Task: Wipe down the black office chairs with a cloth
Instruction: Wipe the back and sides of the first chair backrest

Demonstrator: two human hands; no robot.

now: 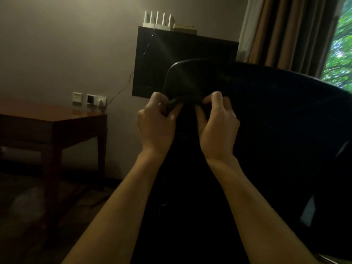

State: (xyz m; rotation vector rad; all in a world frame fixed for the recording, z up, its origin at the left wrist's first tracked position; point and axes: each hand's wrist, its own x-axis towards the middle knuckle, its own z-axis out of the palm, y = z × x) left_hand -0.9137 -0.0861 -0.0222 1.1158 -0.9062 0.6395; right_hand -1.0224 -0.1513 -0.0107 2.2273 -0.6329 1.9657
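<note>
A black office chair (266,115) fills the middle and right of the view, its back toward me, with a curved headrest (190,79) at the top. My left hand (158,122) pinches a small dark cloth (171,105) against the lower edge of the headrest. My right hand (217,122) is beside it, with thumb and fingers curled on the same lower edge. The room is dim, so the cloth's shape is hard to make out.
A dark wall-mounted cabinet (182,60) hangs behind the chair with a white router (158,20) on top. A wooden table (57,126) stands at the left below wall sockets (89,100). Brown curtains (289,31) and a window (341,50) are at the right.
</note>
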